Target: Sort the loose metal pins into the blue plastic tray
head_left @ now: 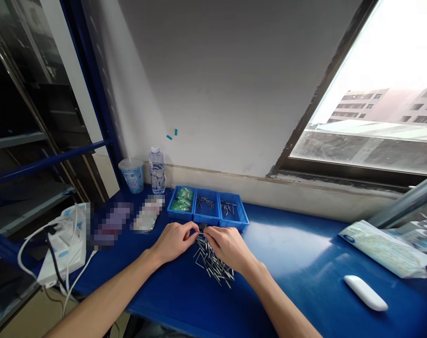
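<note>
My left hand (177, 241) and my right hand (229, 245) meet fingertip to fingertip over the blue table. A thin metal pin (201, 233) spans the small gap between them, pinched by both; its ends are hidden in the fingers. Below and partly behind my right hand lies a loose pile of thin metal pins (213, 265). Just beyond the hands stand three blue bins in a row. The left bin (170, 209) contains green-tinted plastic packets (183, 199). Several pins lie in the middle bin (206, 217) and in the right bin (239, 218).
At the back left stand a water bottle (156, 171) and a plastic cup (132, 176). A white power strip (67, 249) with cables lies at the left edge, near two blurred items. To the right are a white oblong case (366, 293) and a tissue pack (385, 249).
</note>
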Motion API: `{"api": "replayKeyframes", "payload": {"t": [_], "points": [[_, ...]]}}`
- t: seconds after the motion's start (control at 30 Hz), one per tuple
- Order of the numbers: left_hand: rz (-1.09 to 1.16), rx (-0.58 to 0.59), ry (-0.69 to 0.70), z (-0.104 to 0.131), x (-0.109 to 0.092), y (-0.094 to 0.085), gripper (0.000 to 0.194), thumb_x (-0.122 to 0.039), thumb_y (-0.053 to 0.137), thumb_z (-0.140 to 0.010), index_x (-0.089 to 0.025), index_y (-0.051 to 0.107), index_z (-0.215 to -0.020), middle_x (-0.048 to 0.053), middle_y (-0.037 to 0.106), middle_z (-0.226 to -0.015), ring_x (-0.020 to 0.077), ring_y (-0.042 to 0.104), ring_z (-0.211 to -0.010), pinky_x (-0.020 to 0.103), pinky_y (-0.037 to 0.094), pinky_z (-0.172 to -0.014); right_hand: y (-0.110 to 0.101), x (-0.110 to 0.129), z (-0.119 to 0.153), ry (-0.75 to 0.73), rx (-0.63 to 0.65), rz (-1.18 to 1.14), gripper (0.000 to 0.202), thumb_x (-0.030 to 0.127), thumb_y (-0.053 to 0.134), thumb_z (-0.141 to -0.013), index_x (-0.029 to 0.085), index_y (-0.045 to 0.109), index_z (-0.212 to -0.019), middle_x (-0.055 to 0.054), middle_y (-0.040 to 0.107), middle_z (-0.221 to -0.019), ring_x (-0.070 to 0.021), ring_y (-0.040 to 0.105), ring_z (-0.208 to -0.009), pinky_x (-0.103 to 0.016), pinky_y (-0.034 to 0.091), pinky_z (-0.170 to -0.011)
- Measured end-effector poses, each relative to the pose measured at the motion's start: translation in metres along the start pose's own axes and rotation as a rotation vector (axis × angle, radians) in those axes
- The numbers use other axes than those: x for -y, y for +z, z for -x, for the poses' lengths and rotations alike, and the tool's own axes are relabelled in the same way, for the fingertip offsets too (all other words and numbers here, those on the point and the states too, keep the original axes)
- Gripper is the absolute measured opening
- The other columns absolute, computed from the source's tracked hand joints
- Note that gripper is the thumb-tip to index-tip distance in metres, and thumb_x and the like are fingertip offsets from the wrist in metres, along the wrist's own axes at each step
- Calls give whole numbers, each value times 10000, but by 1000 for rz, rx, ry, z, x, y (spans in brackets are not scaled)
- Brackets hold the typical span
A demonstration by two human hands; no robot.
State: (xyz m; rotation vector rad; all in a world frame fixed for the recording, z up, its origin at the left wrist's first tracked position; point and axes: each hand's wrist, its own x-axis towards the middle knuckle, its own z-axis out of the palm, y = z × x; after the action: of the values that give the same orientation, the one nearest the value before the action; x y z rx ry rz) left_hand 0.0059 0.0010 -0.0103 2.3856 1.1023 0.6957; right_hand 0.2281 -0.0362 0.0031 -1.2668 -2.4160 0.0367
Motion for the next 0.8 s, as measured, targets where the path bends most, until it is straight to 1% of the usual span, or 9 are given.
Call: {"api": "replayKeyframes", "payload": {"t": [0.1,0.17,0.3,0.43,0.5,0.57,0.67,0.73,0.8], "points": [[44,11,32,1,1,2,222,-363,570,-1030,-230,684,-1167,-65,591,-610,134,569,-550,243,340,-592,1,2,0,-32,-24,-10,270,176,418,-1091,187,662,-976,-17,708,-796,-129,624,-629,-253,319,-583],[75,4,45,2,0,2,230,-364,586,-1023,-228,677,-1184,-63,607,-627,131,573,-555,240,351,-591,2,4,0,-56,-41,-23,256,162,423,-1078,182,648,-958,-15,697,-778,-130,619,-628,-257,317,-585],[124,-12,63,3,-2,2,182,-354,592,-1018,-216,697,-1072,-50,598,-637,128,565,-575,238,360,-589,3,7,-1,-93,-77,-55,265,172,398,-1089,185,634,-967,-15,706,-789,-136,646,-658,-259,338,-612],[198,-34,84,3,-5,0,115,-295,598,-992,-206,667,-1012,-31,619,-723,130,584,-653,231,405,-629,5,7,0,-55,-71,-57,267,207,400,-1097,191,620,-947,-15,716,-785,-143,655,-649,-267,330,-592],[236,-48,92,3,-6,-2,77,-261,586,-980,-204,638,-985,-27,624,-753,129,587,-672,230,426,-646,6,7,0,-19,-56,-39,205,228,442,-1084,186,622,-997,-19,730,-791,-157,660,-636,-274,327,-576],[269,-53,100,3,-6,-3,47,-237,570,-974,-205,604,-967,-29,622,-757,126,581,-664,230,440,-651,7,6,1,-4,-47,-30,170,253,475,-1081,181,627,-1106,-32,757,-841,-176,689,-668,-277,350,-584],[283,-94,134,4,-6,-5,37,-224,552,-976,-207,571,-948,-23,639,-780,131,602,-687,236,469,-682,7,6,1,-27,-56,-46,236,285,452,-1112,193,608,-1263,-62,787,-996,-199,747,-803,-275,412,-637],[295,-140,155,5,-5,-7,49,-230,545,-989,-207,570,-953,-11,673,-818,138,644,-731,242,495,-723,8,6,0,-43,-69,-58,267,312,412,-1134,202,608,-1279,-72,787,-1047,-200,757,-850,-270,435,-656],[309,-175,170,5,-4,-8,67,-252,549,-1004,-207,578,-965,-2,700,-850,145,679,-771,246,515,-757,9,7,-1,-49,-89,-62,291,340,385,-1146,201,621,-1243,-71,784,-1028,-192,753,-833,-264,436,-651]]}}
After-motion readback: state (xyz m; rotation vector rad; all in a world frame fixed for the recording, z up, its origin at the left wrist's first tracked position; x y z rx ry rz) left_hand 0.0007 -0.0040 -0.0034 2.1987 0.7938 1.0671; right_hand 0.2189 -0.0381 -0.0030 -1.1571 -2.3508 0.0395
